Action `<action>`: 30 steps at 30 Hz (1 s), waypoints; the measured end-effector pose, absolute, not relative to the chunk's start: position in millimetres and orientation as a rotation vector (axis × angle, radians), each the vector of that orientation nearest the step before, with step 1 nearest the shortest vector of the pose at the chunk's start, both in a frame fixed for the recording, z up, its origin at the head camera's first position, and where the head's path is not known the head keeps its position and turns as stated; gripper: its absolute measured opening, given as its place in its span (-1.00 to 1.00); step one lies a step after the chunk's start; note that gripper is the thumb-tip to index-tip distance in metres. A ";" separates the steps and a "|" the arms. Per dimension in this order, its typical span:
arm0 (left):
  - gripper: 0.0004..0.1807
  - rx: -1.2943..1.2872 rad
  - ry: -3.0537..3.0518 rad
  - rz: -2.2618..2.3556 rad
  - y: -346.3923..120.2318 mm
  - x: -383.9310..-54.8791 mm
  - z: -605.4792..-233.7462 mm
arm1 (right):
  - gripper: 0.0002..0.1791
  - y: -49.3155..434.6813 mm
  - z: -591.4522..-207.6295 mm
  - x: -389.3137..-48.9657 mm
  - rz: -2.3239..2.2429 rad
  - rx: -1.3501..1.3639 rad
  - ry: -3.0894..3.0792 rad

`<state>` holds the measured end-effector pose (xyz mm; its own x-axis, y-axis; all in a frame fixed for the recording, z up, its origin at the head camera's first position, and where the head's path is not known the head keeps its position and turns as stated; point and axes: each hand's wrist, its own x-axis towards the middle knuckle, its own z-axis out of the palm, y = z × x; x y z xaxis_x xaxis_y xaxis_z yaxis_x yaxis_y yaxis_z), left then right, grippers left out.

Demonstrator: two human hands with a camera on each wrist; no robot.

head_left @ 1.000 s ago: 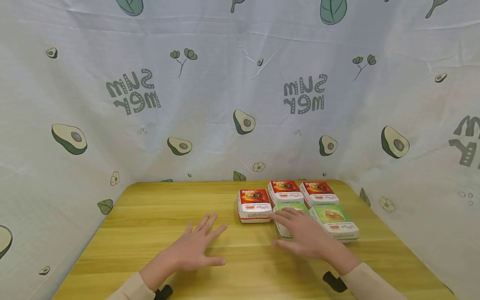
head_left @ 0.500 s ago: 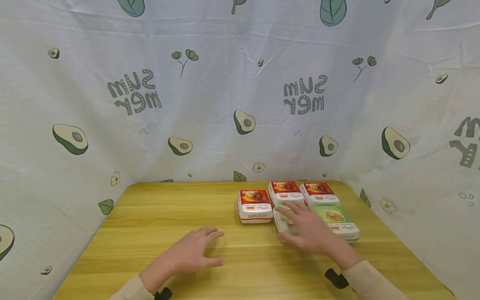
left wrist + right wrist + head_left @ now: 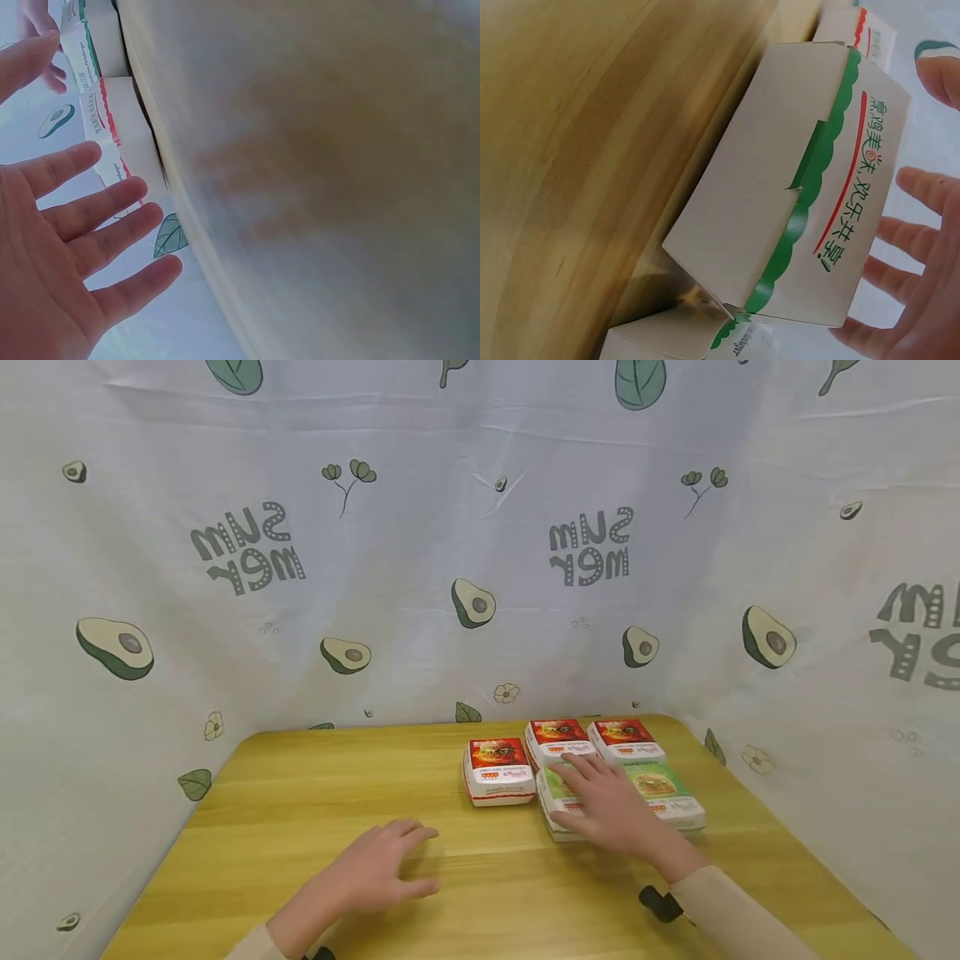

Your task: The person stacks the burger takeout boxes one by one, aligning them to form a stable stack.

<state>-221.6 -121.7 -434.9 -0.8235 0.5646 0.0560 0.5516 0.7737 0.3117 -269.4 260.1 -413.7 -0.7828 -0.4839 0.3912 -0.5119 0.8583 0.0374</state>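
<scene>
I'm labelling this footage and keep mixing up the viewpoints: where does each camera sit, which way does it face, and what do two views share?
Head: worn on the head, facing forward and down at the table, five boxes and printed cloth; left hand, right hand and sleeves show.
Left wrist: on that wrist, facing low across the table towards boxes, picture turned sideways; the left hand shows large, the right hand partly.
Right wrist: on that wrist, facing a green-trimmed box; the right hand's fingers show.
Shared: head and right wrist both show that box and the right hand.

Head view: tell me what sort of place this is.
Likely a makeshift tabletop booth: avocado-print cloth hangs behind and on both sides of a wood-grain table bearing burger boxes.
</scene>
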 end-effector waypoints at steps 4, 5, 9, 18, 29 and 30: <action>-0.24 0.904 2.936 0.485 -125.4 -219.0 -438.1 | -0.16 256.2 -416.2 -272.2 0.071 0.725 -2.679; -0.25 0.904 2.936 0.485 -125.8 -218.8 -438.5 | -0.16 255.9 -417.1 -272.7 0.067 0.718 -2.689; -0.26 0.907 2.939 0.474 -125.4 -220.0 -439.4 | -0.16 257.2 -420.4 -273.3 0.070 0.702 -2.710; -0.25 0.912 2.935 0.473 -123.3 -223.1 -435.0 | -0.16 260.1 -425.6 -274.3 0.075 0.688 -2.731; -0.28 0.918 2.958 0.643 -114.6 -234.2 -429.0 | -0.14 259.1 -430.3 -274.4 0.098 0.680 -2.751; -0.27 0.911 2.956 0.662 -113.2 -235.4 -428.4 | -0.14 259.0 -430.7 -274.6 0.099 0.679 -2.751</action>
<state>-235.4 -113.2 -428.4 -0.8338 0.5337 0.1408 0.5428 0.7464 0.3851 -274.6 259.0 -430.7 -0.8413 -0.4436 0.3090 -0.4646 0.8855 0.0063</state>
